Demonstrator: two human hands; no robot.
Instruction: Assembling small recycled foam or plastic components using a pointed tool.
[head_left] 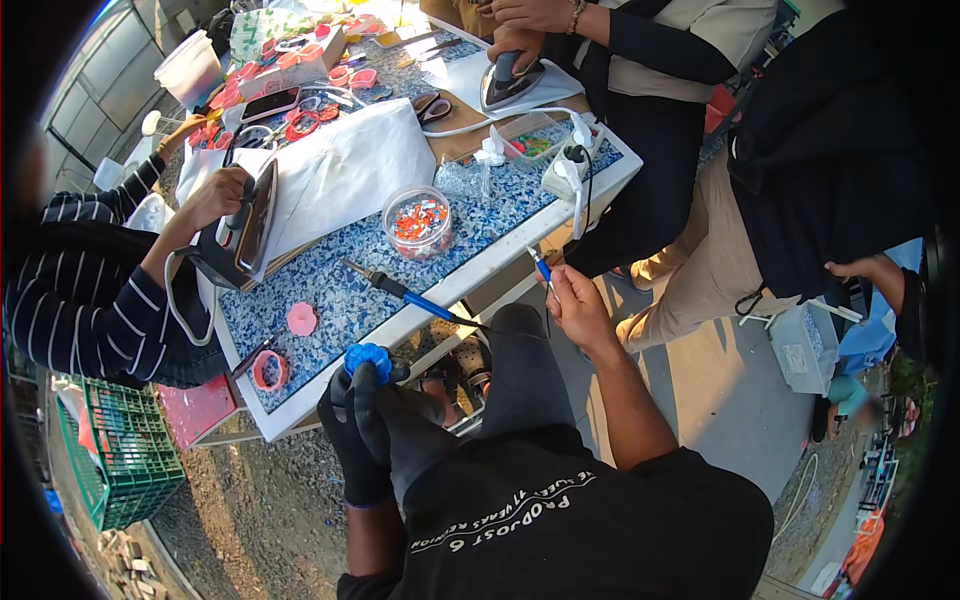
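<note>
My left hand (356, 425), in a dark glove, is closed around a blue, flower-shaped plastic piece (367, 358) just off the table's near edge. Bare and held further right, my right hand (582, 308) grips a slim blue pen-like tool (541, 266) with a silvery tip that points up and away. Between the two hands, a blue-handled soldering iron (415, 298) lies across the table edge, its metal tip over the tabletop. A pink flower-shaped piece (301, 319) and a pink ring (269, 370) lie near the left hand.
The blue-speckled table (345, 340) also bears a round tub (417, 222) of orange and white bits, white paper (350, 165), scissors (431, 107) and a power strip (567, 172). Co-workers' hands hold clothes irons (255, 225) at left and far side. A green crate (125, 450) stands lower left.
</note>
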